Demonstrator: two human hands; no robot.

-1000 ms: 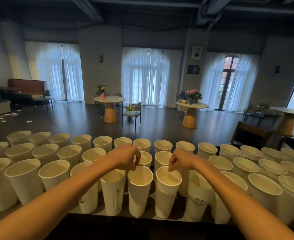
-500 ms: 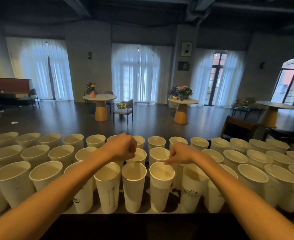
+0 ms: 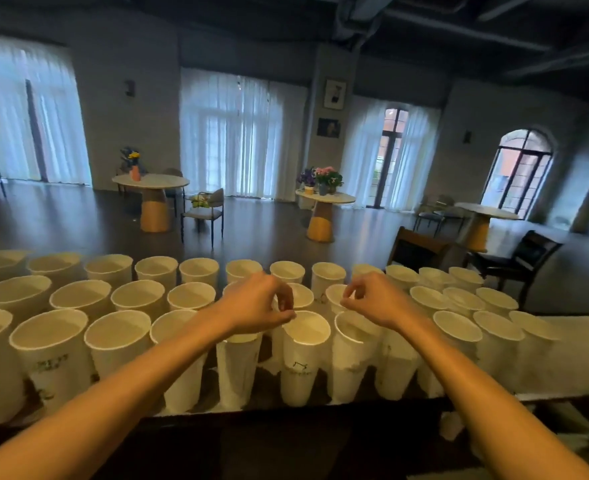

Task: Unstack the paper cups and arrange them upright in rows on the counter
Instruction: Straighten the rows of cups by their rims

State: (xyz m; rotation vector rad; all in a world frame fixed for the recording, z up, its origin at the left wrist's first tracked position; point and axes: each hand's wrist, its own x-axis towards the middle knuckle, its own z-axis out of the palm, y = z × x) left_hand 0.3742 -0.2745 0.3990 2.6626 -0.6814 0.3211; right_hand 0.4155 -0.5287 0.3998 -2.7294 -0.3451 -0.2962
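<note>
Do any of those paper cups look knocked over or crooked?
None has fallen. The front-row cups lean slightly at different angles, so that row looks uneven. Both the left hand and right hand hover above them.

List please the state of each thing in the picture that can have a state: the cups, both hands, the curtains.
Paper cups: upright, mouths open, in three rows on the counter.
Left hand: above the front-row cups, fingers curled, thumb meeting fingertips; nothing visible in them.
Right hand: above the cups, fingers curled in a pinch; whether it touches a rim cannot be told.
Curtains: drawn across the windows.
Arched window: uncovered.
</note>
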